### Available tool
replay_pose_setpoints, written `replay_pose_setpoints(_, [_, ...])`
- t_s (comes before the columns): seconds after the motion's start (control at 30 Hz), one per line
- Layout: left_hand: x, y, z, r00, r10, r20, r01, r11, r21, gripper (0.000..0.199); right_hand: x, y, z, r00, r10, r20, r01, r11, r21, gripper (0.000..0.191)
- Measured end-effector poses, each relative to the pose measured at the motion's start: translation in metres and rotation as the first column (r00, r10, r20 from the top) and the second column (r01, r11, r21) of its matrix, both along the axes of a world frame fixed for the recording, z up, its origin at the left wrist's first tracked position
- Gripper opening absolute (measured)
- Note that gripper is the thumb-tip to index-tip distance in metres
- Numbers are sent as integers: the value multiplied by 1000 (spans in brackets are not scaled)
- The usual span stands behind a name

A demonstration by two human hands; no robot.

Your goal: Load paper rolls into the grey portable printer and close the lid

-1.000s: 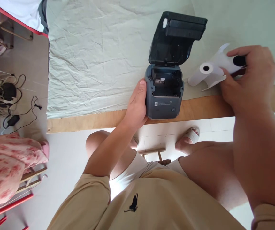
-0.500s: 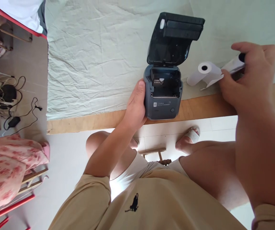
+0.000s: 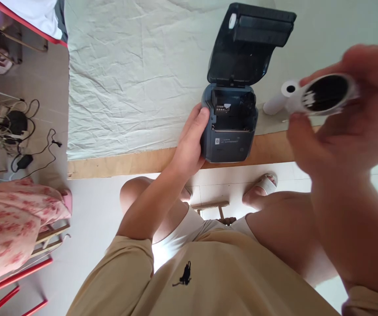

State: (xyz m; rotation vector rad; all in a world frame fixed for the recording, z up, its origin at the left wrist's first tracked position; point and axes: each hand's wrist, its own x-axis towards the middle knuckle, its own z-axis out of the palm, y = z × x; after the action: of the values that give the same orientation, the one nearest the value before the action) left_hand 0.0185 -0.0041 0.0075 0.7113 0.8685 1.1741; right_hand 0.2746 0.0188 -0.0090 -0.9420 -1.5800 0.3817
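Observation:
A dark grey portable printer (image 3: 230, 147) has its black lid (image 3: 244, 61) swung up, and its paper bay shows no roll. My left hand (image 3: 190, 140) grips the printer's left side, thumb on top. Over the table's right part, my right hand (image 3: 343, 118) is closed around a white paper roll (image 3: 351, 90), whose wide end, with a black centre, faces up. Motion blurs this hand a little. Just left of it, a narrower white roll (image 3: 274, 105) with a small dark core hole rests on the cloth.
Pale green cloth (image 3: 126, 79) covers the table, with a bare wooden front edge (image 3: 119, 166). At the far left are tangled cables (image 3: 16, 125) on the floor and a pink floral cloth (image 3: 11, 219). My legs are below the edge.
My right hand has lifted the wider roll off the table and tilted it so its end shows. The printer, with my left hand on it, appears slightly further right.

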Motion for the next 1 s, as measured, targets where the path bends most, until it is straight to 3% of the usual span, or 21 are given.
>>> replay_pose_setpoints(0.07, [-2,-2,0,999,-17,-34,18,999,36,37,-34,-12,10,993,49,106,-61,991,119,56])
replay_pose_setpoints(0.13, [-4,-3,0,996,-42,-75,46,998,52,49,-55,-19,17,981,-5,192,-11,996,84,43])
replay_pose_setpoints(0.2, [-5,-3,1,993,-60,-97,66,996,60,58,-63,-20,20,957,-40,287,29,999,42,33])
replay_pose_setpoints(0.33, [-5,-1,2,990,-95,-107,103,993,64,66,-62,-8,23,914,-37,405,29,999,24,34])
replay_pose_setpoints(0.43, [-6,0,1,988,-111,-108,119,991,67,59,-61,1,24,901,-85,425,53,995,87,36])
replay_pose_setpoints(0.63, [-8,-1,-4,991,-131,-28,133,986,103,45,-58,0,25,906,-84,416,-35,962,269,24])
replay_pose_setpoints(0.73, [-10,0,-7,993,-118,-30,121,985,125,56,-63,-11,22,905,-97,414,-37,952,303,17])
replay_pose_setpoints(0.83, [-13,2,-11,985,-119,-128,140,975,172,71,-70,-20,18,922,-102,373,-7,960,279,11])
replay_pose_setpoints(1.0, [-13,9,-18,974,-96,-206,136,973,185,83,-63,-13,19,946,-153,284,54,943,327,10])
